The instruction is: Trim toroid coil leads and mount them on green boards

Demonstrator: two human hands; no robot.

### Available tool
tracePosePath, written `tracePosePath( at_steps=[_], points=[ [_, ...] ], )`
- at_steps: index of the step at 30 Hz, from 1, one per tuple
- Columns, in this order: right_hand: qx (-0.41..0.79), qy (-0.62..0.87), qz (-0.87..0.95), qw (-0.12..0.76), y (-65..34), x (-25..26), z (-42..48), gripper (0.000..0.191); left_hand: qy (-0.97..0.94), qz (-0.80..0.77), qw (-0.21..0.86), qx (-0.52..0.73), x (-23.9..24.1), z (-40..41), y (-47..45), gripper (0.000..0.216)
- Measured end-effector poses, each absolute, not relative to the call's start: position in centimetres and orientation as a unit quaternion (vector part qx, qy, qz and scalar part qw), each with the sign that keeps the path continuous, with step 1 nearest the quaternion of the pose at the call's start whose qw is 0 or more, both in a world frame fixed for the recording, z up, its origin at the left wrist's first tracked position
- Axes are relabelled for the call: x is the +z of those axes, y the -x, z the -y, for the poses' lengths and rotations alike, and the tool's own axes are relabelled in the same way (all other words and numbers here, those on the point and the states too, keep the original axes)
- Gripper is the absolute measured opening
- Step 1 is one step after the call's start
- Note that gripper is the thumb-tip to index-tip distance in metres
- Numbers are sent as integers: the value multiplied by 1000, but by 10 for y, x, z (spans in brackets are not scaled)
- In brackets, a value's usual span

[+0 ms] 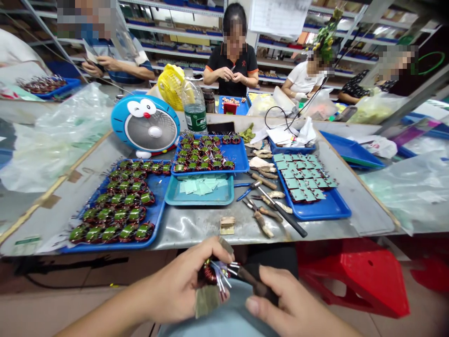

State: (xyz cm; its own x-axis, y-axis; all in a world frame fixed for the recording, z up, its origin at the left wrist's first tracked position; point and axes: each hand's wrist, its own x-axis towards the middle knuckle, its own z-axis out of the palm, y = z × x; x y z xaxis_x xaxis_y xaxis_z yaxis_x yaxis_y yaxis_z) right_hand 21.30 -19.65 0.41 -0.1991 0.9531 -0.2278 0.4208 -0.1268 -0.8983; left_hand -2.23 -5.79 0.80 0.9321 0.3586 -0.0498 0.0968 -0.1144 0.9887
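My left hand [182, 283] is closed around a copper-wound coil [210, 273] with several wire leads sticking out, held low in front of the table edge above my lap. My right hand [291, 306] grips a dark-handled tool [254, 281] whose metal tip touches the coil's leads. A blue tray [159, 187] at the left holds several rows of finished coils with green tape. A second blue tray [238, 157] behind it holds more coils.
A teal tray [199, 199] with pale slips and a blue tray [322, 208] of green square boards sit on the metal table. Pliers and a screwdriver [280, 210] lie between them. A blue cartoon fan [145, 126], a water bottle [194, 105], a red stool [361, 276] and several seated people surround.
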Motion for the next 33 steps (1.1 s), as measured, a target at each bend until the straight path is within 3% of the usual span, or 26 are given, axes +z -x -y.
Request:
tracePosePath(
  at_steps=[15, 24, 29, 33],
  points=[
    [722, 442, 442, 297, -212, 29, 188, 55, -839, -77, 511, 168, 16, 55, 13, 18],
    [781, 403, 365, 306, -213, 17, 200, 60, -874, -26, 453, 172, 26, 51, 11, 15],
    [681, 491, 474, 267, -214, 24, 199, 56, -902, -25, 401, 161, 29, 49, 8, 16],
    [620, 534, 517, 251, -214, 35, 201, 52, -892, -25, 423, 161, 31, 47, 4, 16]
  ],
)
